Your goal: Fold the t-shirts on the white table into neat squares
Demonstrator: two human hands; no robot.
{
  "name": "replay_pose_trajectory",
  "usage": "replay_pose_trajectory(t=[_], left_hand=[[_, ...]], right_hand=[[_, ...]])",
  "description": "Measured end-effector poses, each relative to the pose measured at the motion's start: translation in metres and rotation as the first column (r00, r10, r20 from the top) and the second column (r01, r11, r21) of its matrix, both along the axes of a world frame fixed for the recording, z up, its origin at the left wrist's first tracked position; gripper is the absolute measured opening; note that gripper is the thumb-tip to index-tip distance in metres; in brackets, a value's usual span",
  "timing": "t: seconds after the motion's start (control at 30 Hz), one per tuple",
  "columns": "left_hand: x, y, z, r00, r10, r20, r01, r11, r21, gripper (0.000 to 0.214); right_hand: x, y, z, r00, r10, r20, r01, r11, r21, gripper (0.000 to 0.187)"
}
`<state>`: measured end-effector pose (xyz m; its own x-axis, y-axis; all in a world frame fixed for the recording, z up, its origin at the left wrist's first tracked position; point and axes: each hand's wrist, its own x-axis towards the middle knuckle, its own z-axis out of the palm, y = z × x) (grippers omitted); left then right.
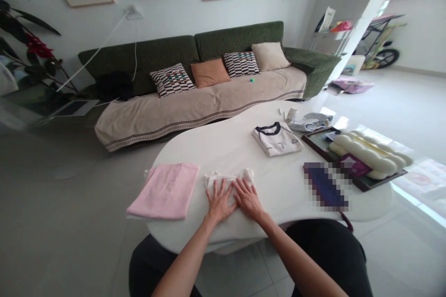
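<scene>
On a rounded table, spread fingers touch crumpled white cloth.

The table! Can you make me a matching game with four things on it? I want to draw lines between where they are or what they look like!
Things:
1. Pink cloth
2. White cloth
3. Jersey
4. Tray

Clues:
A. Under the left hand and right hand
B. Has a puffy cream thing on it
C. Lies to the left of both hands
D. Has a dark collar

Right pairs: 1-C, 2-A, 3-D, 4-B
</scene>
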<state>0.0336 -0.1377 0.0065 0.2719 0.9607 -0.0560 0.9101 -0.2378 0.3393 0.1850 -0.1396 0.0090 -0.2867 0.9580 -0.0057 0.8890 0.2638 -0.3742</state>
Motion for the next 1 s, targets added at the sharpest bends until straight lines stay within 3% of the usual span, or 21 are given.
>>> replay_pose_trajectory(t=[0.13, 0.27, 0.33, 0.43, 0.53, 0.63, 0.7, 0.77, 0.8, 0.87, 0.93, 1.0], left_hand=[[-0.019, 0.018, 0.002, 0.995, 0.101, 0.006, -0.101, 0.995, -0.015, 0.057], [-0.034, 0.03, 0.008, 0.994, 0.09, 0.067, -0.086, 0.995, -0.051, 0.05], [-0.04, 0.028, 0.016, 0.986, 0.104, 0.133, -0.095, 0.993, -0.071, 0.046], [-0.047, 0.001, 0.027, 0.935, 0.135, 0.329, -0.139, 0.99, -0.012, 0.044], [-0.051, -0.054, 0.028, 0.783, 0.211, 0.586, -0.246, 0.969, -0.02, 0.042], [-0.052, -0.116, 0.018, 0.596, 0.384, 0.705, -0.373, 0.91, -0.181, 0.038], [-0.051, -0.149, 0.009, 0.445, 0.542, 0.712, -0.399, 0.832, -0.385, 0.036], [-0.046, -0.168, 0.003, 0.259, 0.712, 0.653, -0.356, 0.699, -0.621, 0.036], [-0.042, -0.172, 0.003, 0.169, 0.771, 0.614, -0.3, 0.634, -0.713, 0.037], [-0.033, -0.169, 0.01, 0.029, 0.836, 0.548, -0.121, 0.547, -0.828, 0.041], [-0.024, -0.155, 0.027, -0.045, 0.863, 0.504, 0.11, 0.505, -0.856, 0.048], [-0.016, -0.133, 0.05, -0.094, 0.873, 0.478, 0.297, 0.483, -0.824, 0.062]], right_hand=[[-0.009, -0.018, 0.015, 0.999, 0.04, -0.002, -0.04, 0.999, -0.005, 0.06], [-0.027, -0.069, 0.008, 0.945, 0.326, 0.003, -0.326, 0.945, -0.04, 0.091], [-0.033, -0.089, -0.003, 0.941, 0.336, 0.035, -0.336, 0.942, -0.024, 0.084], [-0.037, -0.103, -0.015, 0.97, 0.237, 0.061, -0.241, 0.967, 0.077, 0.054], [-0.038, -0.11, -0.015, 0.977, 0.207, 0.059, -0.213, 0.967, 0.14, 0.045], [-0.036, -0.117, -0.003, 0.975, 0.218, 0.041, -0.22, 0.972, 0.085, 0.043], [-0.033, -0.116, 0.013, 0.977, 0.204, -0.062, -0.205, 0.979, -0.016, 0.041], [-0.031, -0.104, 0.034, 0.946, 0.133, -0.295, -0.182, 0.972, -0.146, 0.036], [-0.03, -0.094, 0.045, 0.894, 0.059, -0.445, -0.174, 0.959, -0.223, 0.033], [-0.032, -0.067, 0.067, 0.662, -0.193, -0.724, -0.171, 0.902, -0.397, 0.027], [-0.038, -0.036, 0.088, 0.368, -0.433, -0.822, -0.194, 0.829, -0.524, 0.024], [-0.045, -0.008, 0.105, 0.18, -0.526, -0.831, -0.202, 0.807, -0.555, 0.027]])
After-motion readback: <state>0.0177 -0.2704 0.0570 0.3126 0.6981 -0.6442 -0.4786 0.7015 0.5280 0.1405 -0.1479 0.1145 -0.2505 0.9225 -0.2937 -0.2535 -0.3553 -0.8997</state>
